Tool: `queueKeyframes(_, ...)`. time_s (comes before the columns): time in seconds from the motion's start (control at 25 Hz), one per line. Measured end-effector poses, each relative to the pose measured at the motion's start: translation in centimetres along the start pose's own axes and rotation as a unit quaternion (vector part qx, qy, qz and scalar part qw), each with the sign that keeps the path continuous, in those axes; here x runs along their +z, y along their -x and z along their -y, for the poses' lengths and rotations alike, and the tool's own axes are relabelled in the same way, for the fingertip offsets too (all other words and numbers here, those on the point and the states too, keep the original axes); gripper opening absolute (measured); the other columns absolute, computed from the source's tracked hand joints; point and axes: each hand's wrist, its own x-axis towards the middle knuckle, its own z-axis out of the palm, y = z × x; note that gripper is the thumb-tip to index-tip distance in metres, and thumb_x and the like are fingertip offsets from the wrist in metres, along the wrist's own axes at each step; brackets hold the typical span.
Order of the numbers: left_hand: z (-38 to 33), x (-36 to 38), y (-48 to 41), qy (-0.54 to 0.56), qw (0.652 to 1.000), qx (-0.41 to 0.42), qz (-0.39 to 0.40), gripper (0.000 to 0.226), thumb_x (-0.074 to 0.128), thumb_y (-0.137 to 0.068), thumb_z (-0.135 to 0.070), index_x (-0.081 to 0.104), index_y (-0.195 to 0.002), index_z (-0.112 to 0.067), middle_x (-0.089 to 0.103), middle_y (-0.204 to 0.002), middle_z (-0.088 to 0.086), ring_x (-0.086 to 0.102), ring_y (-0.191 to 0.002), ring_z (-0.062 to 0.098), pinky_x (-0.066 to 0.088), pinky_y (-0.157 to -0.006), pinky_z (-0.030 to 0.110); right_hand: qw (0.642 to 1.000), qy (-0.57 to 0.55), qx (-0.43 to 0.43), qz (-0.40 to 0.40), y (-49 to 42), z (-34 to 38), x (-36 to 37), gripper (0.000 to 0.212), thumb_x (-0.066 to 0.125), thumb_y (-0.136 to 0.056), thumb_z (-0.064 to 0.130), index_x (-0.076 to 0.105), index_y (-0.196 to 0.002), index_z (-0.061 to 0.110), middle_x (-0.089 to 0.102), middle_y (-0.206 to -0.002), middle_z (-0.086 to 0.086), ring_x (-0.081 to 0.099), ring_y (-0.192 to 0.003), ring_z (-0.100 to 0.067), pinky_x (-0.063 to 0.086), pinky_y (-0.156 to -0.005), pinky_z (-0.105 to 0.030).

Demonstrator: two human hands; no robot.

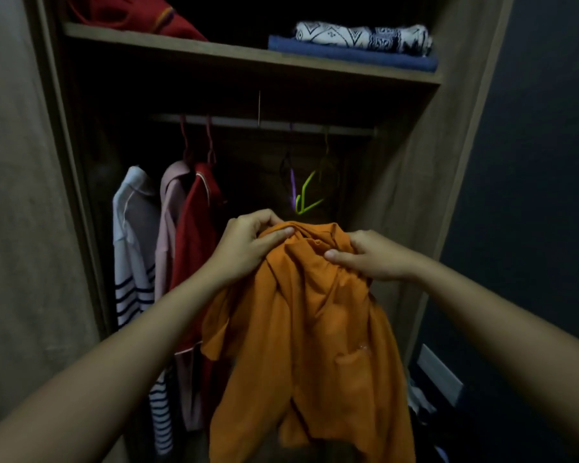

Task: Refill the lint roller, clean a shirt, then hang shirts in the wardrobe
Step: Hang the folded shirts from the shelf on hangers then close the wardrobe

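Dim, underexposed; wardrobe (411,182) interior near black; soft focus throughout; wide-angle bending at edges; no glare.

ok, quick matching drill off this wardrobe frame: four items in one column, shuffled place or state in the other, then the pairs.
Items:
1. orange shirt
2. striped shirt
3. green hanger
4. patterned folded cloth

Place or state:
A. on the top shelf, right side
B. hanging at the left end of the rail
C. bare on the rail, right of the hung shirts
D. gripped at the collar by left hand and right hand

Pairs: 1-D, 2-B, 3-C, 4-A
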Motion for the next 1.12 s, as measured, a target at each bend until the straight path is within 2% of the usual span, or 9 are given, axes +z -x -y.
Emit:
queueKeyframes(0.12, -0.2, -0.4, -0.2, -0.007, 1.000, -0.004, -0.023, 0.021, 0.063, -0.087, -0.031, 0.063, -0.072, -0.017, 0.064, -0.069, 0.003, 0.056, -0.067, 0.004, 0.043, -0.061, 0.026, 0.997, -0.021, -0.027, -0.073, 0.5, -0.4, -0.1, 0.018, 0.043, -0.095, 0.035, 0.055, -0.081, 0.035, 0.059, -0.079, 0.012, 0.059, -0.075, -0.001, 0.046, -0.073, -0.022)
queueKeyframes(0.24, -0.2, -1.4, -0.6, 0.005, 1.000, -0.011, -0.011, 0.030, 0.058, -0.089, -0.038, 0.063, -0.072, -0.014, 0.063, -0.069, 0.002, 0.058, -0.068, 0.008, 0.044, -0.063, 0.027, 0.989, -0.042, -0.017, -0.140, 0.9, -0.5, -0.5, 0.027, 0.040, -0.097, 0.033, 0.057, -0.077, 0.030, 0.057, -0.069, 0.008, 0.059, -0.065, -0.003, 0.048, -0.068, -0.027)
queueKeyframes(0.36, -0.6, -1.6, -0.7, -0.031, 0.999, -0.003, 0.024, 0.028, 0.055, -0.091, -0.039, 0.066, -0.078, -0.018, 0.068, -0.078, 0.002, 0.064, -0.077, 0.012, 0.048, -0.069, 0.029, 0.990, -0.062, 0.020, -0.123, 0.8, -0.4, -0.6, 0.029, 0.038, -0.099, 0.033, 0.058, -0.083, 0.019, 0.054, -0.072, 0.002, 0.055, -0.072, -0.015, 0.046, -0.073, -0.036)
queueKeyframes(0.52, -0.8, -1.7, -1.1, -0.077, 0.997, 0.014, -0.001, 0.026, 0.055, -0.092, -0.035, 0.065, -0.078, -0.016, 0.065, -0.075, -0.001, 0.060, -0.071, 0.008, 0.046, -0.062, 0.021, 0.984, -0.093, 0.037, -0.148, 0.0, 0.2, 0.2, 0.030, 0.034, -0.100, 0.035, 0.056, -0.086, 0.021, 0.053, -0.075, 0.005, 0.052, -0.073, -0.012, 0.043, -0.073, -0.034)
queueKeyframes(0.64, 0.0, -2.3, -1.4, -0.083, 0.996, 0.013, -0.010, 0.026, 0.050, -0.095, -0.035, 0.060, -0.079, -0.016, 0.061, -0.073, -0.001, 0.056, -0.069, 0.009, 0.041, -0.061, 0.021, 0.972, -0.182, 0.039, -0.146, -0.7, 0.7, 0.7, 0.034, 0.032, -0.100, 0.038, 0.058, -0.108, 0.018, 0.061, -0.096, 0.000, 0.059, -0.092, -0.016, 0.047, -0.085, -0.032)
queueKeyframes(0.72, 0.5, -2.5, -1.4, -0.059, 0.998, -0.004, -0.019, 0.023, 0.048, -0.096, -0.032, 0.060, -0.082, -0.017, 0.060, -0.075, -0.002, 0.054, -0.070, 0.007, 0.041, -0.064, 0.026, 0.970, -0.198, 0.033, -0.140, -1.0, 0.7, 0.6, 0.030, 0.034, -0.099, 0.038, 0.057, -0.107, 0.022, 0.060, -0.090, 0.002, 0.058, -0.086, -0.014, 0.047, -0.081, -0.031)
queueKeyframes(0.84, 1.1, -2.6, -1.4, -0.050, 0.998, -0.022, -0.019, 0.018, 0.051, -0.095, -0.030, 0.061, -0.086, -0.018, 0.059, -0.077, -0.008, 0.054, -0.072, 0.001, 0.042, -0.065, 0.023, 0.970, -0.196, 0.037, -0.141, -1.1, 1.1, 0.6, 0.026, 0.035, -0.100, 0.033, 0.058, -0.097, 0.022, 0.056, -0.076, 0.004, 0.055, -0.072, -0.011, 0.045, -0.071, -0.028)
queueKeyframes(1.0, 1.5, -2.1, -1.6, -0.027, 0.998, -0.045, -0.029, 0.020, 0.054, -0.093, -0.033, 0.060, -0.080, -0.019, 0.060, -0.074, -0.008, 0.055, -0.070, 0.001, 0.042, -0.064, 0.016, 0.957, -0.236, 0.052, -0.160, -1.2, 1.9, 1.3, 0.040, 0.036, -0.097, 0.044, 0.056, -0.116, 0.014, 0.062, -0.097, -0.002, 0.060, -0.090, -0.015, 0.048, -0.083, -0.028)
queueKeyframes(1.12, 0.7, -1.8, -2.6, -0.053, 0.996, -0.015, -0.066, 0.019, 0.056, -0.092, -0.032, 0.058, -0.078, -0.019, 0.056, -0.069, -0.012, 0.050, -0.064, -0.004, 0.037, -0.057, 0.011, 0.987, -0.102, 0.040, -0.120, -0.6, 1.7, 1.6, 0.061, 0.062, -0.072, 0.060, 0.049, -0.119, 0.024, 0.058, -0.114, 0.003, 0.057, -0.102, -0.013, 0.048, -0.087, -0.028)
